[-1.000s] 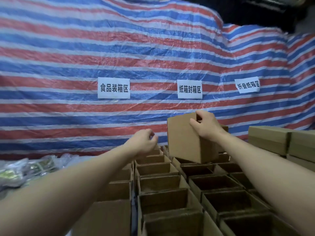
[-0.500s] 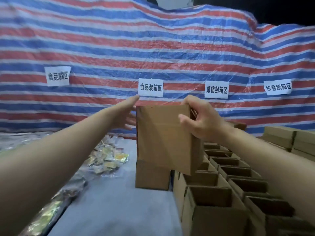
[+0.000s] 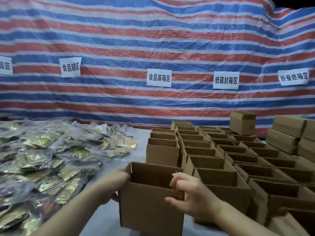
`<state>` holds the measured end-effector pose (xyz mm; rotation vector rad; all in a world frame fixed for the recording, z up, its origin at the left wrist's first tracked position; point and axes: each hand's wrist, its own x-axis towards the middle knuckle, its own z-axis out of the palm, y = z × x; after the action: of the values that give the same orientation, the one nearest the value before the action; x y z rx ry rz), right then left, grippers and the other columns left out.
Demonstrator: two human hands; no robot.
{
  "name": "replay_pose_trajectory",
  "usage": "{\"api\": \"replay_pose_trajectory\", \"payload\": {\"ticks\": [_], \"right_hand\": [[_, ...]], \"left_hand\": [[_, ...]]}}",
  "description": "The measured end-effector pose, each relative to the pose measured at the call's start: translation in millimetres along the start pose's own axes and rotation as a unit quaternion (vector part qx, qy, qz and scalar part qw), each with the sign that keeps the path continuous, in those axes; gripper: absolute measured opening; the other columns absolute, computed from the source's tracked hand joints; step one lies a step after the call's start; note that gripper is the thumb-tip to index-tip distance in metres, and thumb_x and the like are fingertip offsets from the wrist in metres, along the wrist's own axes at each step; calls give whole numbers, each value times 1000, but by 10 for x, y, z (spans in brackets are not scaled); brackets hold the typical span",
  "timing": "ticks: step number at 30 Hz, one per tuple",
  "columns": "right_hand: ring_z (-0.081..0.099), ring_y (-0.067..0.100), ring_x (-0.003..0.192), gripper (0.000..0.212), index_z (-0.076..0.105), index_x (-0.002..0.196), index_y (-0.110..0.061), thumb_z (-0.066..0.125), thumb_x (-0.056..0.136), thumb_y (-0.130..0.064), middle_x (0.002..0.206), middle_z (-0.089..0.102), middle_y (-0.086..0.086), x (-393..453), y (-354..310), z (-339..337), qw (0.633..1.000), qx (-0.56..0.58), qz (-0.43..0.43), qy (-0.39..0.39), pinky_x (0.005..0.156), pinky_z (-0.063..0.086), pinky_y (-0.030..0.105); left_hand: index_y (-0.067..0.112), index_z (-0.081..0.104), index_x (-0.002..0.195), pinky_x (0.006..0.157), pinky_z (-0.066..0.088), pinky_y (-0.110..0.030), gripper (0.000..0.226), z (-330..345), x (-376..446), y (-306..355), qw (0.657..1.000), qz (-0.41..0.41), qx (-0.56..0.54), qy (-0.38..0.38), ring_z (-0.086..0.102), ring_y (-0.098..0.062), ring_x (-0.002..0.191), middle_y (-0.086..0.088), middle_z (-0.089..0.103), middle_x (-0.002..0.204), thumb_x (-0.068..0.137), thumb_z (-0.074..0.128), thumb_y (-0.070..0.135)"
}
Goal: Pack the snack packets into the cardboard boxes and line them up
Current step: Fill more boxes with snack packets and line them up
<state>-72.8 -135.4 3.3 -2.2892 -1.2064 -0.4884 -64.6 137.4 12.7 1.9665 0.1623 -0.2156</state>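
Left arm: bare forearm enters from the lower left and runs up and to the right. Left hand [image 3: 113,184]: at the left wall of an open cardboard box [image 3: 150,206], fingers curled over its upper left corner, thumb below against the side. Right arm: bare forearm enters from the lower right. Right hand [image 3: 192,196]: at the near right corner, fingers bent over the rim, thumb stretched across the front face.

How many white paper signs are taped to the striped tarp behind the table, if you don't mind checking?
5: one cut off at the left edge, one left of centre, one central, one right of centre, one far right. Others may lie outside the frame.
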Motion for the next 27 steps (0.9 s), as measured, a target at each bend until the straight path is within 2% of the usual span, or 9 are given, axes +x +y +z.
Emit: {"api": "replay_pose_trajectory", "payload": {"ticks": [4,10,12,14,16,18,19,23,27], "right_hand": [[67,13,86,54,66,65,-23,53,90,-68,88,68,-7,-228,8,311,993,72,85,26,90,56,39],[60,13,65,44,63,63,-20,55,94,-49,63,60,-6,-165,-19,434,965,130,204,105,61,48,26],[59,11,65,34,61,68,-24,57,99,-38,66,59,-6,-50,-21,424,965,96,231,84,60,48,28],[60,8,75,19,60,82,-28,58,99,-36,79,60,-9,95,-25,429,967,44,242,69,65,52,26],[56,3,101,11,57,107,-35,58,97,-40,110,56,-17,244,-63,435,965,-12,260,37,86,51,22],[44,8,128,41,48,138,-34,55,98,-43,137,46,-14,336,-19,475,958,-57,280,-19,109,41,31],[42,12,133,49,44,144,-33,55,98,-46,143,44,-12,356,-6,495,951,-78,296,-53,112,37,35],[57,3,100,18,57,114,-41,61,96,-40,107,57,-18,318,61,578,935,-66,331,-106,80,46,19],[53,2,100,29,57,112,-43,66,94,-22,109,53,-17,315,166,495,936,-52,326,-119,79,44,16]], "left_hand": [[23,59,105,70,57,-36,31,208,-87,-263,999,-43,14,13,68,-24,82,-10,70,89,95,35,7],[28,51,123,58,43,-26,48,406,-183,-352,999,-39,-9,15,61,-21,70,-7,66,92,92,26,1],[27,31,147,58,45,-26,60,440,-171,-341,999,-29,-6,23,63,-21,89,-4,59,124,93,24,-1],[30,7,157,82,54,-32,75,470,-179,-337,999,-16,-2,30,49,-25,128,-2,27,159,94,25,-5],[31,2,158,102,47,-37,79,498,-197,-340,999,2,4,35,33,-27,142,0,14,164,93,25,-7],[28,5,158,101,45,-28,78,516,-211,-342,999,13,14,40,31,-24,142,-1,19,162,92,26,-9],[26,8,158,87,46,-21,76,519,-220,-338,999,14,19,42,38,-20,135,-3,27,158,92,26,-8],[28,27,147,44,41,-10,64,510,-242,-320,999,13,14,40,50,-8,82,4,53,105,92,26,-5],[28,30,145,65,51,-22,63,483,-246,-321,999,6,8,33,55,-13,85,3,52,95,91,24,-4]]}}
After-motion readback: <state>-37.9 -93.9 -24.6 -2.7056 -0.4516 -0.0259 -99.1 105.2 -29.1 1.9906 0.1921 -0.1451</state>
